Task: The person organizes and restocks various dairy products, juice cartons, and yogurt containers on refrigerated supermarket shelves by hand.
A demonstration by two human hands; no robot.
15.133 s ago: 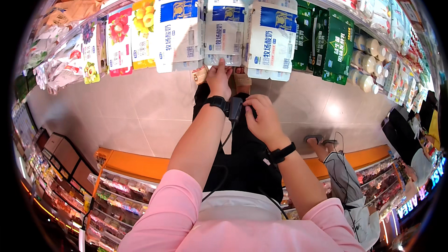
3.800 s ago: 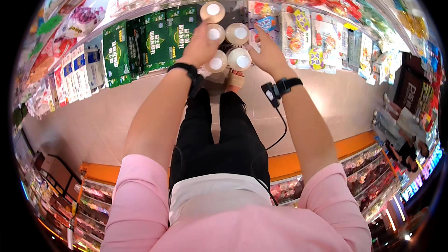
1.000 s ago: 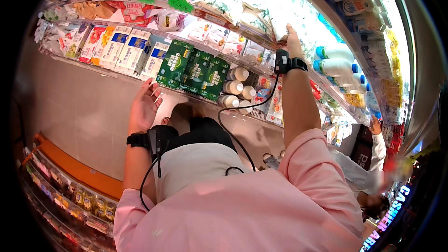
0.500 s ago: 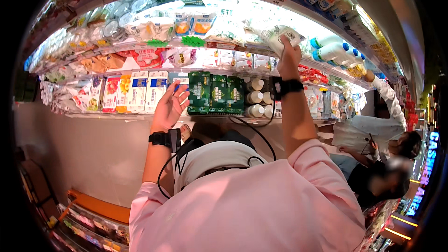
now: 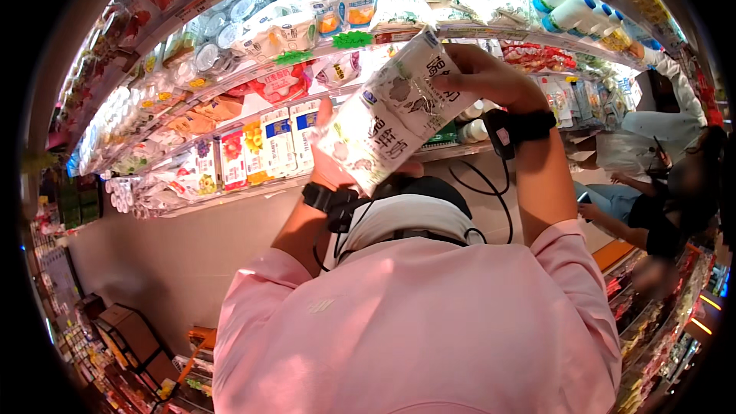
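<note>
We locate two white printed pouches at the centre of the frame: the upper pouch (image 5: pixel 420 83) lies toward the upper right, and the lower pouch (image 5: pixel 368 142) adjoins it toward the lower left. We cannot tell whether they are joined. Both are tilted.

Right hand (image 5: pixel 494 77), right of centre: we note its grip closed on the right edge of the upper pouch. Left hand (image 5: pixel 326 171), left of centre: it sits at the left edge of the lower pouch, partly hidden behind it. We cannot tell how far its grip is open or whether it has hold of the pouch.

Each wrist carries a black strap. We trace a black cable (image 5: pixel 498 198) below the right wrist.

Behind the pouches, we identify the following on the shelves: blue-and-white cartons (image 5: pixel 277 144) left of centre, a red bag (image 5: pixel 280 86) above them, green tags (image 5: pixel 353 40) at upper centre and upper left, and white bottles (image 5: pixel 569 15) with blue caps at upper right.
</note>
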